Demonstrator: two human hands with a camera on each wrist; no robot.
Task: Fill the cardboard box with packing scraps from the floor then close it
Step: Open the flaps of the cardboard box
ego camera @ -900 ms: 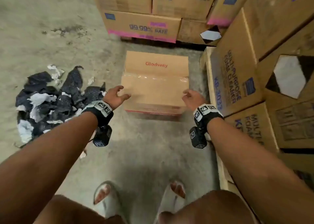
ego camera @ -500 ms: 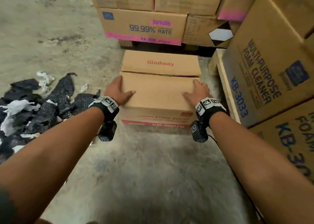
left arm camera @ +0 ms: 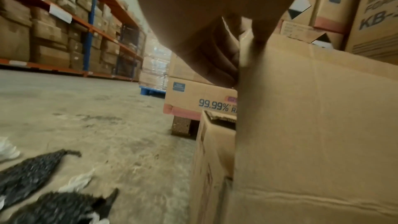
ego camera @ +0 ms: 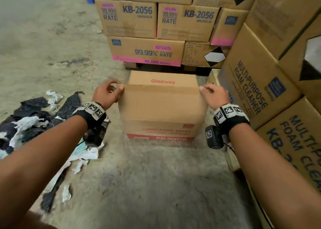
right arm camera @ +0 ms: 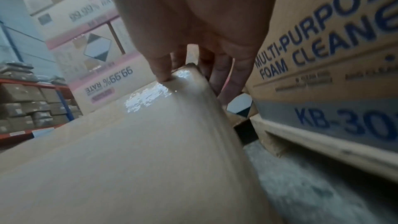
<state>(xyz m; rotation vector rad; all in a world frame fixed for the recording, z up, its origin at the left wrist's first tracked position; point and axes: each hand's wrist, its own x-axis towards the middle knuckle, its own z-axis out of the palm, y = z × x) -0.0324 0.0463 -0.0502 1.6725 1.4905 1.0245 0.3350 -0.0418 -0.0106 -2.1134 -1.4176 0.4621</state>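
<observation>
A cardboard box (ego camera: 162, 129) marked "Glodway" and "Lubrication Agent" stands on the concrete floor in front of me. Its near top flap (ego camera: 161, 103) is raised toward me, and a gap shows beneath it in the left wrist view. My left hand (ego camera: 108, 92) pinches the flap's left corner (left arm camera: 245, 47). My right hand (ego camera: 212, 94) pinches the right corner (right arm camera: 185, 74), thumb on top and fingers behind. The far flap (ego camera: 163, 78) lies flat. Black and white packing scraps (ego camera: 33, 117) lie heaped on the floor to the left.
Stacked KB-2056 cartons (ego camera: 152, 31) on a pallet stand just behind the box. Foam cleaner cartons (ego camera: 257, 83) wall in the right side. More scraps (ego camera: 81, 156) lie under my left forearm. Warehouse racking (left arm camera: 64, 28) runs along the far left.
Both hands went from resting flat on the near flap to pinching its far corners, and the flap has lifted toward me. The camera has tilted up.
</observation>
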